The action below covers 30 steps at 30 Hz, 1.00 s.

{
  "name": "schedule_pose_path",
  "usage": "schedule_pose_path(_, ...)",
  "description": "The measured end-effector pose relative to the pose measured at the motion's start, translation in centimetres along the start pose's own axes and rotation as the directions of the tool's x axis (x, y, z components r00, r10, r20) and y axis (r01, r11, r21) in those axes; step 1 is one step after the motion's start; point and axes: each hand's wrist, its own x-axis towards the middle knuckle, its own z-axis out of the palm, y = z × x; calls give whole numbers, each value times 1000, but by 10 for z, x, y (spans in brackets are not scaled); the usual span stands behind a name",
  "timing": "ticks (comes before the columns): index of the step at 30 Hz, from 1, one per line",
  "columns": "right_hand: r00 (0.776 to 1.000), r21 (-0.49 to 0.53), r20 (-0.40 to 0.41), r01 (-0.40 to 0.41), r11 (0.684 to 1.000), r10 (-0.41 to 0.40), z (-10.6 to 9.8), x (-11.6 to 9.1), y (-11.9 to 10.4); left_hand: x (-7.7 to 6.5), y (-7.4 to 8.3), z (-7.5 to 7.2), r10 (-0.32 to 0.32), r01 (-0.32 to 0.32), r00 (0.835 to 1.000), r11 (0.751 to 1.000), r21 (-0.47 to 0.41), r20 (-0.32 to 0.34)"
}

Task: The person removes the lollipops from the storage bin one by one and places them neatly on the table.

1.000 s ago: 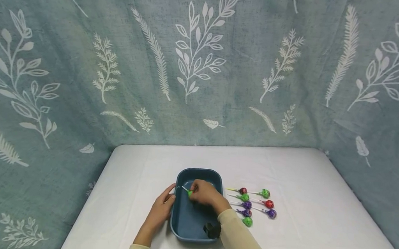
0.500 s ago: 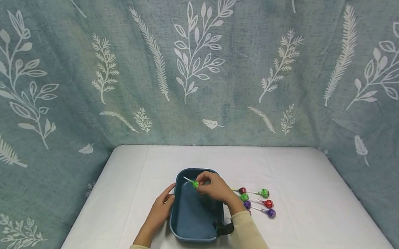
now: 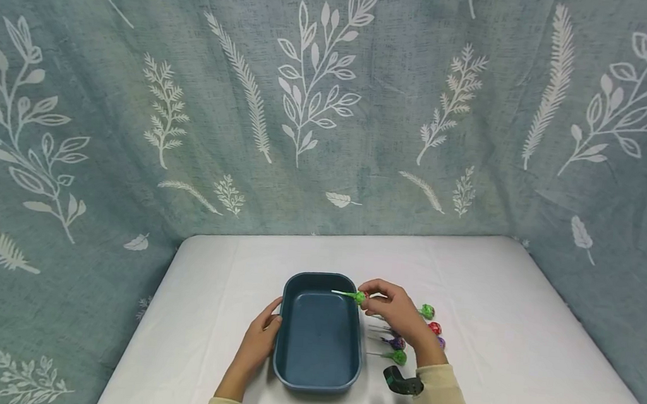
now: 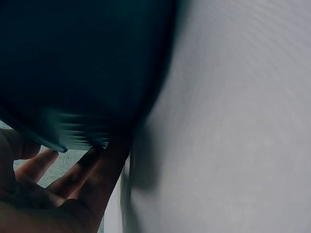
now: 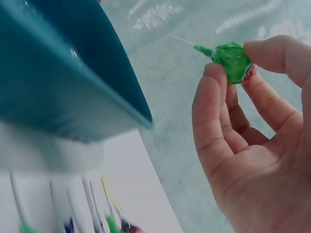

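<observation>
In the head view a dark blue rectangular tray (image 3: 317,354) stands on the white-covered table. My left hand (image 3: 258,339) lies along its left outer wall; in the left wrist view the fingers (image 4: 92,187) reach out fairly straight against that wall. Just over the tray's right rim, my right hand (image 3: 397,309) pinches a green-wrapped lollipop (image 3: 359,297) by its round head, the white stick pointing left across the tray. The right wrist view has thumb and fingertips on the green wrapper (image 5: 232,60), which bears a small red-and-white patch.
Right of the tray lie several lollipops, among them a green one (image 3: 399,357), a purple one (image 3: 398,343), a red one (image 3: 434,328) and a farther green one (image 3: 428,311). My right hand and forearm partly cover them. A leaf-patterned curtain (image 3: 249,126) hangs behind the table (image 3: 226,283).
My right hand, pinching the green lollipop, has moved right from over the tray's middle to its right rim. My left hand stays at the tray's left side.
</observation>
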Motion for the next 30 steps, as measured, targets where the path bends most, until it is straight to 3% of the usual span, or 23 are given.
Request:
schedule_pose_path(7, 996, -12, -85, -2, 1000, 1, -30, -32, 13, 0, 0, 4, 8, -7, 1000, 1000, 17, -7)
schedule_pose_path(12, 986, -43, -163, -53, 998, 45, -48, -53, 23, -1, 1, 4, 9, -9, 1000, 999, 37, -12)
schedule_pose_path(24, 933, -62, -305, -219, 974, 190, -70, -95, 39, -3, 1, 2, 18, -17, 999, 999, 47, -27)
schedule_pose_path(30, 898, -94, -310, -357, 930, 313, -79, -112, 51, -2, 0, 1, 22, -21, 999, 999, 42, -27)
